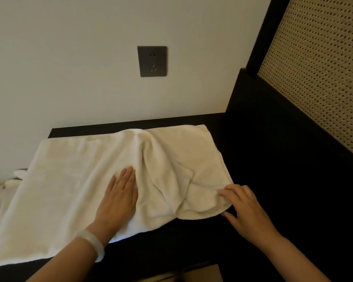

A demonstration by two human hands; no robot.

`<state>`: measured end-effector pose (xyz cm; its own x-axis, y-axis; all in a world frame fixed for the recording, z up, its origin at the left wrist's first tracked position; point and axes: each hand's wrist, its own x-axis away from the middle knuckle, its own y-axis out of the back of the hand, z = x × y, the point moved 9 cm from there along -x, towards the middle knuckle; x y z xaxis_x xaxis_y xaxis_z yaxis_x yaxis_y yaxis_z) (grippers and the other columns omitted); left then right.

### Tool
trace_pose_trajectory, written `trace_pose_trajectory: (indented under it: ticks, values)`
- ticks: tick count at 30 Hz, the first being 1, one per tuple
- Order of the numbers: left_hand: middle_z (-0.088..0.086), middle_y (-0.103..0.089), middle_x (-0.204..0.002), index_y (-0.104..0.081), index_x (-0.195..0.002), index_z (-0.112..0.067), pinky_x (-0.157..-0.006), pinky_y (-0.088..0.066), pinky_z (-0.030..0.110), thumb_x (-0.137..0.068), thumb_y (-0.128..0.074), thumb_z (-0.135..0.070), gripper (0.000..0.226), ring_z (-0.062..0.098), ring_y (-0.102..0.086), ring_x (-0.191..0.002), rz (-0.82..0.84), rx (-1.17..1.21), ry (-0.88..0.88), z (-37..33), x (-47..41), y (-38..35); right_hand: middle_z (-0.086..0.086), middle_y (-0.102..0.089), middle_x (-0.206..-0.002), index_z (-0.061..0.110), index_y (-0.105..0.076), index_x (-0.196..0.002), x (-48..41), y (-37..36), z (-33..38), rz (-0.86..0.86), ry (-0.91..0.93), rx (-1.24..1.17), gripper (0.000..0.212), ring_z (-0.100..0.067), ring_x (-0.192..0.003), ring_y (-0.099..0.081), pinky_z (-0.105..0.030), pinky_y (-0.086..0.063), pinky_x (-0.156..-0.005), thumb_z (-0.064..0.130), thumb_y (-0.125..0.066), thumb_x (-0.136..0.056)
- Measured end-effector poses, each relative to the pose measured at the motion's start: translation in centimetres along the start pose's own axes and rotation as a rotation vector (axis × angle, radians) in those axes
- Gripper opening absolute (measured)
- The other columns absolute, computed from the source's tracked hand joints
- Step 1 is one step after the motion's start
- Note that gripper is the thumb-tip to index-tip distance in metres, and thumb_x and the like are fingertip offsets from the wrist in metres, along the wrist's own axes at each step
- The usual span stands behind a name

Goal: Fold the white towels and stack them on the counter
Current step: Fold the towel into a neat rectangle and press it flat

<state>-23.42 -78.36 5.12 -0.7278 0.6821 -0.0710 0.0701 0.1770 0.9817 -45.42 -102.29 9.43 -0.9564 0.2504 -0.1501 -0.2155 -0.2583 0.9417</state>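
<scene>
— White terry cloth is seen: one white towel (69, 180) is spread on the black surface (273, 180). How is it laid?

— Its long axis is run from near left to far right, roughly along the pale wall (69, 68). The far right end is laid flat on the surface, and the near left end is draped past the surface's left edge. A raised crease is carried across the middle, from far to near.

— And the hands?

— The left hand (118, 200) is laid flat on the towel's middle, just left of the crease, its fingers (128, 176) straight, held together and pressed on the cloth. A pale bangle (92, 245) is worn on that wrist. The right hand (245, 206) is set at the near right corner, where the hem is pinched between curled fingers above and the thumb beneath.

— What else is shown?

— A dark grey socket plate (152, 61) is fixed to the wall above the towel, and a woven cane panel (318, 78) in a black frame is stood at the right.
</scene>
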Motion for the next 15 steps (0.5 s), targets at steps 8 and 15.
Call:
trace_pose_trajectory:
  ticks: [8, 15]
  values:
    - [-0.005, -0.002, -0.162, -0.005, -0.155, -0.014, -0.120, 0.005, 0.031, -0.095, 0.004, -0.045, 0.068, 0.007, 0.002, -0.149, -0.028, -0.032, -0.005, -0.2, 0.3, 0.2, 0.007, -0.054, -0.122, 0.022, -0.059, -0.126, -0.4, -0.3, 0.7, -0.089, 0.103, 0.195, 0.045, -0.015, -0.114, -0.047, -0.030, -0.034, -0.099, 0.030, -0.064, -0.082]
    - [-0.002, -0.004, -0.163, -0.009, -0.156, -0.012, -0.120, 0.006, 0.030, -0.094, 0.002, -0.045, 0.071, 0.009, 0.001, -0.149, 0.000, -0.022, 0.008, -0.2, 0.3, 0.3, 0.001, -0.062, -0.066, 0.009, -0.066, -0.078, -1.7, 3.9, -6.0, -0.160, -0.515, -0.742, 0.025, -0.012, -0.064, -0.056, -0.026, -0.041, -0.064, 0.004, -0.049, -0.096]
